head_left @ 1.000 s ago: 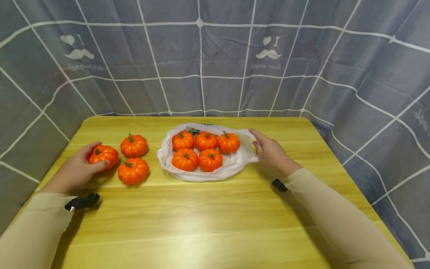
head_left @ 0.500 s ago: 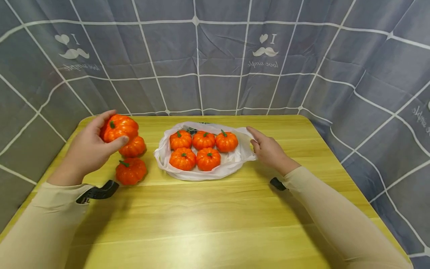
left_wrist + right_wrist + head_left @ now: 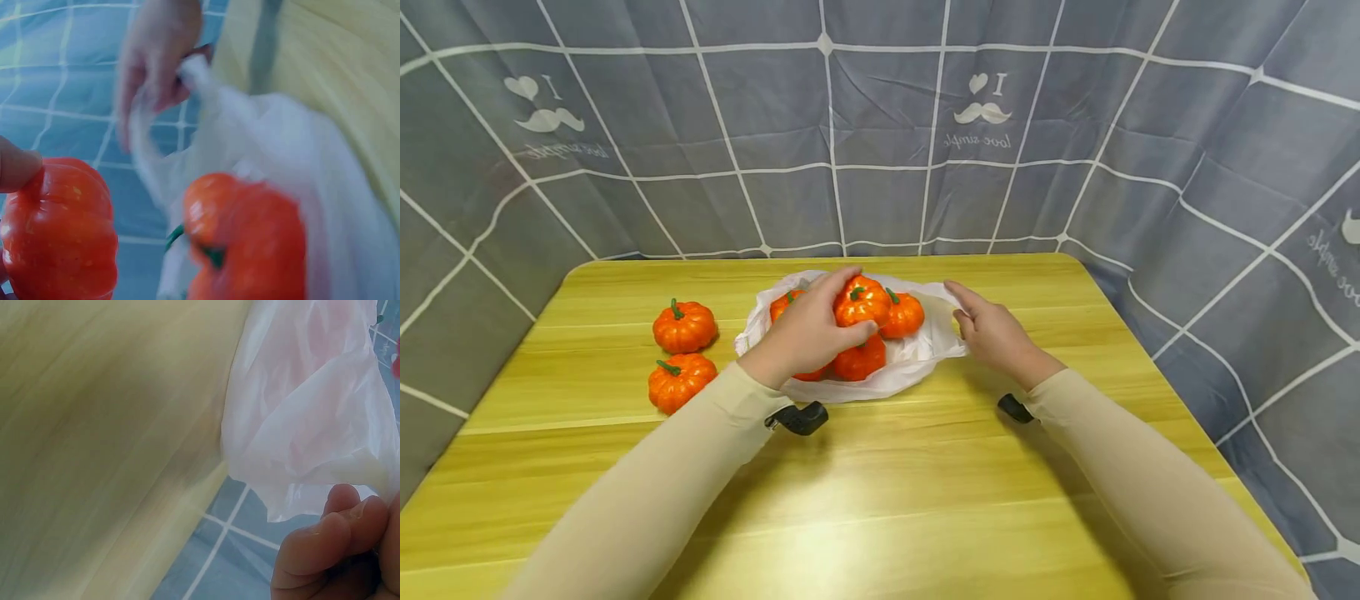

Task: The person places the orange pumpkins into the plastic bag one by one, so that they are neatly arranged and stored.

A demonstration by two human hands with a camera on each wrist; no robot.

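My left hand (image 3: pixel 808 332) grips a small orange pumpkin (image 3: pixel 860 303) over the white plastic bag (image 3: pixel 898 381). In the left wrist view this held pumpkin (image 3: pixel 62 231) appears at the left, thumb on its top, apart from the pumpkins (image 3: pixel 256 244) in the bag. Other orange pumpkins with green stems, such as one at the right (image 3: pixel 904 317) and one in front (image 3: pixel 861 360), lie inside; the left hand partly hides the rest. At the bag's right end, my right hand (image 3: pixel 998 337) pinches the rim, its fingers (image 3: pixel 312 547) curled at the thin plastic (image 3: pixel 300 412).
Two more pumpkins, one behind (image 3: pixel 685 327) and one nearer (image 3: pixel 681 382), stand on the left of the yellow wood-grain table (image 3: pixel 880 517). A grey curtain (image 3: pixel 775 125) with white grid lines surrounds the table's back and sides.
My left hand has lifted a pumpkin from the table's left side and carried it right, over the bag. The right hand keeps its hold on the bag's rim.
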